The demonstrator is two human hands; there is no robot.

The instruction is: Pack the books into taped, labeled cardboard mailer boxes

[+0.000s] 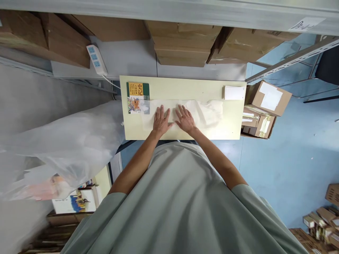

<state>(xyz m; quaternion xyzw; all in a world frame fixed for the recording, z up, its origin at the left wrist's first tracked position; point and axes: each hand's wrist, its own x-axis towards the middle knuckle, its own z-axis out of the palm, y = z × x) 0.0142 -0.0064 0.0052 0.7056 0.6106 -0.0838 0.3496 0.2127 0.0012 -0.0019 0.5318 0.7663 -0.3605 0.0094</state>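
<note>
A thin, see-through plastic bag lies across the pale yellow table, its right part wrinkled. Both palms face down on it: my left hand rests left of the middle with fingers spread, and my right hand lies flat just to its right, fingers apart. Neither hand grips anything. Beyond my left hand, at the table's far left, sits a paperback book with an orange, white and green cover; the bag's left end overlaps its lower right corner. A small stack of white cards or labels lies at the far right.
Cardboard boxes line a grey shelf behind the table, with a white power strip at its left. Large translucent plastic sheeting hangs on the left. More cartons stand against the table's right end. A metal shelf beam crosses above.
</note>
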